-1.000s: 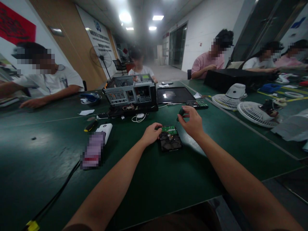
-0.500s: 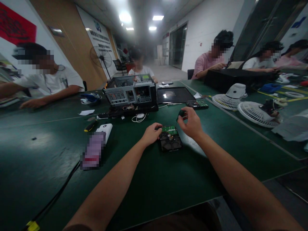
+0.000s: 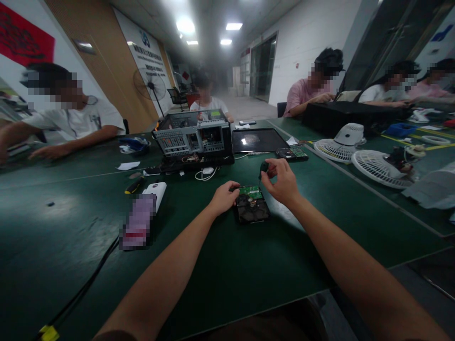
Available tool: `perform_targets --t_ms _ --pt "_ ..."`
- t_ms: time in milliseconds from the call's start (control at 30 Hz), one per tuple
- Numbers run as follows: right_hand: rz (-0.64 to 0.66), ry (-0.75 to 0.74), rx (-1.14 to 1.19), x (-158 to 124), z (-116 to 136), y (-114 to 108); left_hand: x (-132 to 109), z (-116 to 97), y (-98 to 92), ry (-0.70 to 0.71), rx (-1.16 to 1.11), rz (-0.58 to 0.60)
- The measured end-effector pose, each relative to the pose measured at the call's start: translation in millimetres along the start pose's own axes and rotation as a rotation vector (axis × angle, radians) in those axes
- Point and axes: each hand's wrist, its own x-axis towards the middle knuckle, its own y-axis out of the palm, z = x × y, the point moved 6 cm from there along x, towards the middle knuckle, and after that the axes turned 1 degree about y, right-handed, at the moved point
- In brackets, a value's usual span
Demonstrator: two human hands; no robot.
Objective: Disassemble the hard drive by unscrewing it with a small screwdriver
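A hard drive [image 3: 253,208] lies on the green table with its green circuit board facing up at the far end. My left hand [image 3: 226,197] grips its left edge, thumb near the board. Between the thumb and fingers of my right hand [image 3: 281,180] is a screwdriver [image 3: 263,167] with a dark handle, held upright. Its thin shaft points down at the drive's far right corner; whether the tip touches a screw is too small to tell.
An opened computer case [image 3: 194,139] stands ahead, beside a black panel [image 3: 259,140]. Another circuit-board part [image 3: 292,154] lies right of it. At left are a yellow-black screwdriver [image 3: 134,185] and a phone-like device [image 3: 139,220]. Fan parts [image 3: 380,168] lie right. Several people sit around.
The screwdriver in my right hand has tilted a little, its handle slightly to the left and its shaft now showing more. My left hand and the hard drive stay nearly where they were.
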Motion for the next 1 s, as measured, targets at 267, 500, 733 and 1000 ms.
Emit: perform_targets --t_ms 267,500,733,1000 --pt "-0.040 0.020 0.040 0.5 -2.9 -2.2 -0.6 -1.3 -0.1 -0.034 0.000 0.003" --pt "-0.053 -0.002 0.089 -1.0 -1.4 1.4 -0.6 -1.5 -0.3 -0.029 0.004 -0.022" --pt "-0.053 0.005 0.069 -0.2 -2.3 0.2 -0.5 -3.3 -1.6 -0.059 -0.018 -0.016" --pt "-0.059 -0.021 0.105 0.7 1.5 -1.5 -0.6 -1.1 -2.1 -0.080 -0.046 -0.021"
